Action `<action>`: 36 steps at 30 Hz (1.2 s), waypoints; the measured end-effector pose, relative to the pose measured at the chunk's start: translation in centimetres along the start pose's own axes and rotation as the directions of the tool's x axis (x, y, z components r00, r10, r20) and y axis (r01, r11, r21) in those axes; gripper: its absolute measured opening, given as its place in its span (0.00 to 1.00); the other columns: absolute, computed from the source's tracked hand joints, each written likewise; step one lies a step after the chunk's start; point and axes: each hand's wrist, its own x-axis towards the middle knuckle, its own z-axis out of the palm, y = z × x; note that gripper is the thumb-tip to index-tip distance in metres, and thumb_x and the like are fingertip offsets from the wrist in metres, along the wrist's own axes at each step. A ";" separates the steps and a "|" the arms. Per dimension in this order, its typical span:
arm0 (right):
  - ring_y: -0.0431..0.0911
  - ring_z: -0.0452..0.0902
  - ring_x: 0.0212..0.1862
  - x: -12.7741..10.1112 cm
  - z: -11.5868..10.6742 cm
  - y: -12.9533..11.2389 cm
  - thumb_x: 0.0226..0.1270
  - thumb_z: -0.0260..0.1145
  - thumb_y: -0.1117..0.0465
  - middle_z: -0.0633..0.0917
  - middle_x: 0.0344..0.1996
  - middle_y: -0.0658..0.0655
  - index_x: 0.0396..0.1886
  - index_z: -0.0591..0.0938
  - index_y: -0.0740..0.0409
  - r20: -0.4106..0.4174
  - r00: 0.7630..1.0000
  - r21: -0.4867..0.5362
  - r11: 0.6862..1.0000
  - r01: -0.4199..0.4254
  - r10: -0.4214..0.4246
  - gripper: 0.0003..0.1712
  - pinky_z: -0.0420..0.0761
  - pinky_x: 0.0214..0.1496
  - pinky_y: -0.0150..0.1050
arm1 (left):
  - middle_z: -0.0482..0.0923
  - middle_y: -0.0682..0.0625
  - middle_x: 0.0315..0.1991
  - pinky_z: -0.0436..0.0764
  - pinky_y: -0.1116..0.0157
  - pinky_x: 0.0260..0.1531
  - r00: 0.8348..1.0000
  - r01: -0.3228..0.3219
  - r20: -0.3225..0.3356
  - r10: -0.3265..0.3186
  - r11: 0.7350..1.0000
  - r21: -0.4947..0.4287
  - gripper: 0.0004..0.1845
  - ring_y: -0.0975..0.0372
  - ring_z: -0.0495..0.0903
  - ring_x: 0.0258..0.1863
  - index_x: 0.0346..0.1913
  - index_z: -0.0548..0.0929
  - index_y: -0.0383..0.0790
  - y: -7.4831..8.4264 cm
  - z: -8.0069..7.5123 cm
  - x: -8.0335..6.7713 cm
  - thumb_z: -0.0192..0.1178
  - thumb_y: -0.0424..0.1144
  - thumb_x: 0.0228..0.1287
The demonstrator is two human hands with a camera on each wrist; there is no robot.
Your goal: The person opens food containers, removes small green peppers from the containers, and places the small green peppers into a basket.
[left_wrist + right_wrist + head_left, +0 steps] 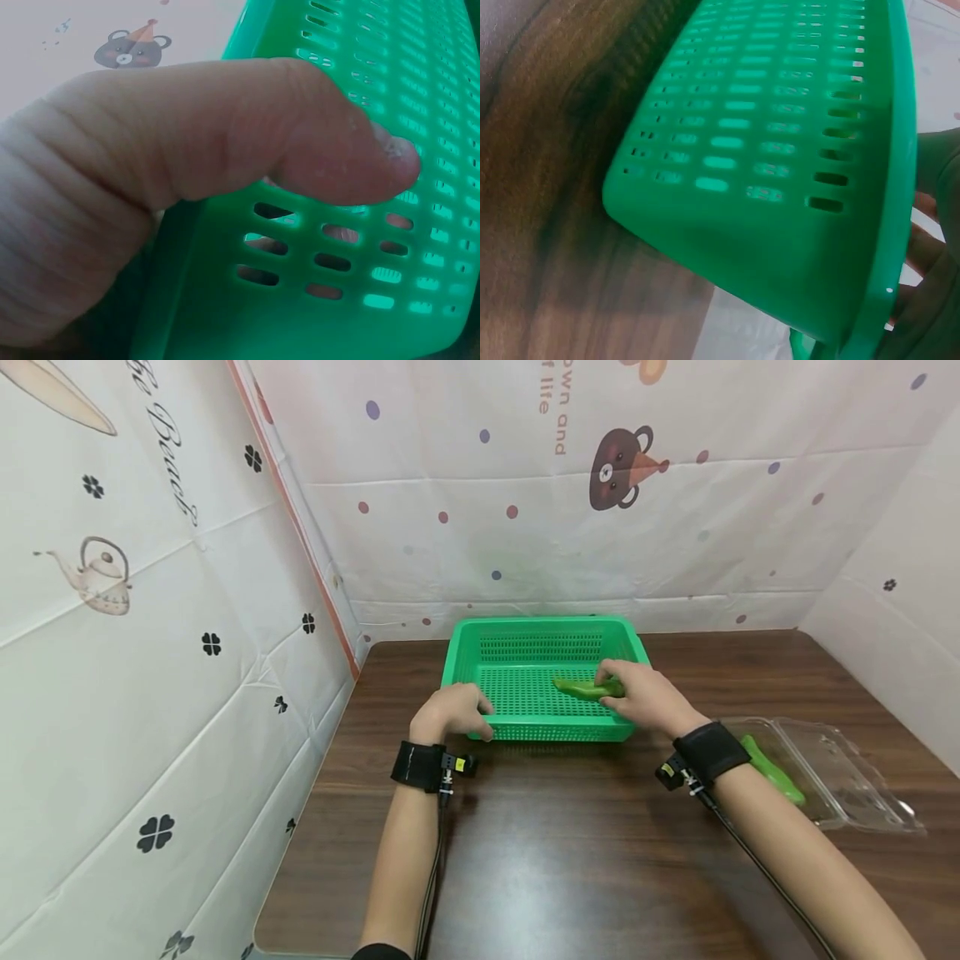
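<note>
A dark wooden table (570, 827) stands in a corner hung with white printed sheets — dots, a bear, a teapot. The left hand (448, 712) grips the green basket (480, 647) by its near rim. The right hand (647, 695) holds a green pepper (581, 688) inside it — a clear plastic box (847, 768) lies just right.

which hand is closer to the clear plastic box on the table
Right. The right hand is over the basket holding a pepper, nearer the clear box. The left hand grips the basket's near left rim, farther away.
</note>
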 end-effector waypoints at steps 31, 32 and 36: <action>0.52 0.82 0.46 0.9 0.7 0.5 0.68 0.67 0.67 0.86 0.43 0.56 0.46 0.86 0.54 0.151 0.988 0.105 0.993 -0.044 0.028 0.09 0.82 0.49 0.52 | 0.84 0.53 0.60 0.84 0.54 0.53 1.000 -0.007 -0.007 0.007 1.000 -0.014 0.24 0.55 0.84 0.55 0.56 0.89 0.50 0.5 0.0 -0.1 0.75 0.43 0.54; 0.52 0.82 0.47 1.0 0.8 0.5 0.68 0.67 0.67 0.86 0.43 0.56 0.46 0.85 0.54 0.152 0.988 0.104 0.994 -0.044 0.028 0.09 0.82 0.49 0.52 | 0.84 0.53 0.60 0.84 0.54 0.53 1.000 -0.007 -0.008 0.007 1.000 -0.014 0.24 0.55 0.84 0.56 0.56 0.89 0.50 0.5 0.0 -0.2 0.75 0.43 0.54; 0.51 0.81 0.45 1.3 1.1 0.7 0.67 0.65 0.67 0.86 0.44 0.56 0.45 0.85 0.54 0.169 0.985 0.101 0.994 -0.051 0.034 0.09 0.81 0.47 0.50 | 0.84 0.53 0.61 0.84 0.54 0.54 1.000 -0.002 -0.012 0.002 1.000 -0.017 0.23 0.55 0.84 0.55 0.56 0.89 0.51 0.4 0.1 -0.2 0.75 0.42 0.54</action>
